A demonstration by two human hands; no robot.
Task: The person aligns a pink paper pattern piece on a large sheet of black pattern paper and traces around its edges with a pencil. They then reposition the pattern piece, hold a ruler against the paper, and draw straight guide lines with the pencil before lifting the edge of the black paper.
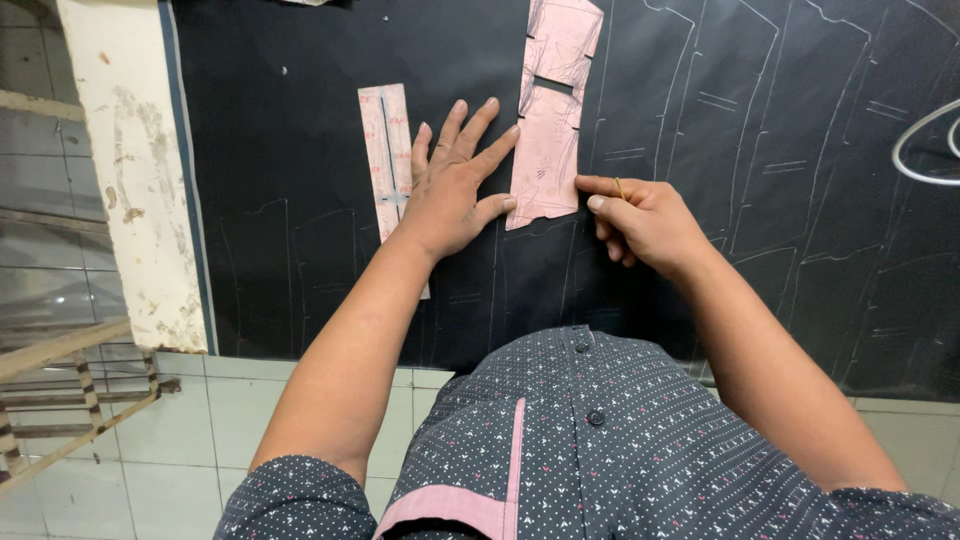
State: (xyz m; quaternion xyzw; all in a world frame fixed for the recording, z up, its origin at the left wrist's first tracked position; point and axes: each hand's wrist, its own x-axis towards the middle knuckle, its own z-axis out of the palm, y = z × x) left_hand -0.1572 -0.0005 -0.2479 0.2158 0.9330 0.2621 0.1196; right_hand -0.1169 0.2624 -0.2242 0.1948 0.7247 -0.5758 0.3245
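**A worn table edge over pale tiles**

Pale square floor tiles (pixel 230 420) are showing below the near edge of the table, catching a dull sheen. Along the table's left edge a chipped, stained white board (pixel 130 170) is running away. At the far left a wooden slatted frame (pixel 70 390) is leaning low.

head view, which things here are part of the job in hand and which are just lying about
In use:
- pink paper pattern, pinned flat by the left hand
- black fabric under it, marked with chalk outlines
- small thin marker, too small to identify, pinched in the right hand at the pattern's edge

Lying about:
- ruler, under the left hand's edge
- white cord loop
- wooden frame
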